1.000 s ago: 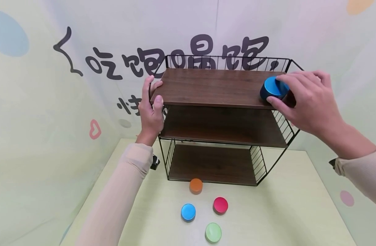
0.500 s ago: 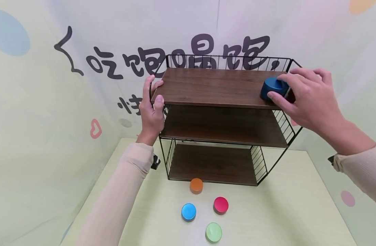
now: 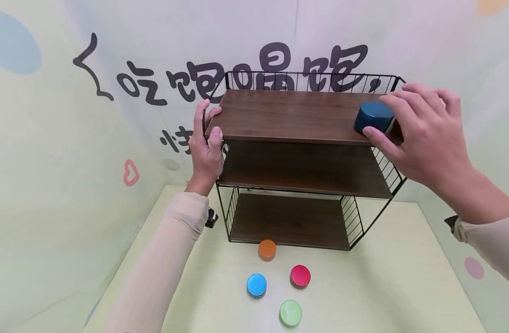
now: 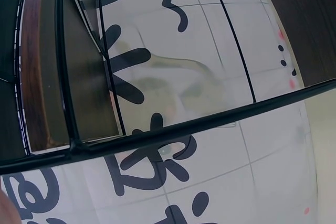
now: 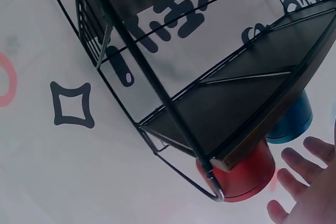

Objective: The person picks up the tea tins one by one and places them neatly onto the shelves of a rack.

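Note:
My left hand (image 3: pixel 206 150) grips the left side frame of a three-tier shelf (image 3: pixel 296 115) with dark wood boards and black wire sides. On the right end of the top board stands a blue tin (image 3: pixel 374 117), flat on its base. My right hand (image 3: pixel 425 129) is curved loosely about it, thumb near its front and index fingertip at the back edge of the lid. In the right wrist view, which looks upside-down, the fingers (image 5: pixel 296 163) lie apart from the blue tin (image 5: pixel 294 119) and a red tin (image 5: pixel 241 174) beside it. In the head view my right hand mostly hides that red tin.
Before the shelf on the pale table (image 3: pixel 387 286) stand an orange tin (image 3: pixel 267 249), a light-blue tin (image 3: pixel 256 285), a crimson tin (image 3: pixel 300 276) and a green tin (image 3: pixel 290 313). A lettered curtain (image 3: pixel 254 27) hangs behind. Wire railing (image 3: pixel 313 83) edges the top board.
The blue tin's lid has gone from bright to dark while the tin keeps its place on the board. My right hand has shifted right and its fingers have spread; my left hand stays put.

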Demonstrator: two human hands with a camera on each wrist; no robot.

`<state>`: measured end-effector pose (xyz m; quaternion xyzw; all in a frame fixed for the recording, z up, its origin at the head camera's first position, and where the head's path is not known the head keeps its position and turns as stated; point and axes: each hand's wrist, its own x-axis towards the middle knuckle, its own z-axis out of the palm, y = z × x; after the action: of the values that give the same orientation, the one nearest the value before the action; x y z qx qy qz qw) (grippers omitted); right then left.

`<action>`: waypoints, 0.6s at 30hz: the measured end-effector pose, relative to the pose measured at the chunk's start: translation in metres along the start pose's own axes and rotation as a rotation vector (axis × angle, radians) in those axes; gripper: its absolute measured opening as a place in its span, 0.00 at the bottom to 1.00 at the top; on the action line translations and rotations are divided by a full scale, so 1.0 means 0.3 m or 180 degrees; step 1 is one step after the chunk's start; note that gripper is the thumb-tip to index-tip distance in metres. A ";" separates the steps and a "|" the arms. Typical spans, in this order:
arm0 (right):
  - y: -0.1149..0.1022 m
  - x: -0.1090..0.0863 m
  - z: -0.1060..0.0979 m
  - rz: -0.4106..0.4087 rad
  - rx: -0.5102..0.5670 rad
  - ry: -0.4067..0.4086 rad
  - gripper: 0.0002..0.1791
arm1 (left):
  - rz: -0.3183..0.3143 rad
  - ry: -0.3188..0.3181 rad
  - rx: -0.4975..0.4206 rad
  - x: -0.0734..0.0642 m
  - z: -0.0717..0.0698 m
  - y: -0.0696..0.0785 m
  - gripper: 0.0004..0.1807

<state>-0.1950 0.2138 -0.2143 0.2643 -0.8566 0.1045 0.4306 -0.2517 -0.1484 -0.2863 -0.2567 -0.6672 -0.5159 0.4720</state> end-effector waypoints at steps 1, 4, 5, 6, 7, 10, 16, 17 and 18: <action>-0.008 -0.002 0.000 -0.0025 0.0023 0.0053 0.46 | -0.0001 0.0006 0.0002 0.000 -0.001 0.001 0.28; -0.025 -0.013 0.000 -0.0116 0.0072 0.0215 0.43 | -0.0008 0.0006 0.0009 -0.001 -0.002 0.002 0.28; -0.028 -0.020 0.000 -0.0143 0.0087 0.0256 0.42 | -0.0015 0.0000 0.0012 -0.002 -0.002 0.002 0.28; -0.031 -0.027 -0.001 -0.0172 0.0089 0.0279 0.41 | -0.0022 -0.0005 0.0011 -0.003 -0.002 0.002 0.28; -0.032 -0.035 -0.003 -0.0204 0.0085 0.0283 0.40 | -0.0027 -0.0010 0.0013 -0.003 -0.002 0.003 0.28; -0.046 -0.061 0.002 -0.0167 0.0150 0.0371 0.40 | -0.0032 -0.0015 0.0017 -0.003 -0.003 0.000 0.29; -0.094 -0.115 0.015 -0.0182 0.0267 0.0558 0.40 | -0.0028 -0.0011 -0.0005 0.000 -0.001 0.002 0.28; -0.100 -0.125 0.016 -0.0214 0.0271 0.0549 0.39 | -0.0029 -0.0009 -0.0008 0.000 0.000 0.003 0.28; -0.106 -0.136 0.018 -0.0244 0.0281 0.0536 0.39 | -0.0025 -0.0007 -0.0010 0.000 0.000 0.004 0.28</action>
<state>-0.1615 0.1998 -0.2515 0.3059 -0.8012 0.1474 0.4927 -0.2508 -0.1479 -0.2858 -0.2554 -0.6679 -0.5186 0.4687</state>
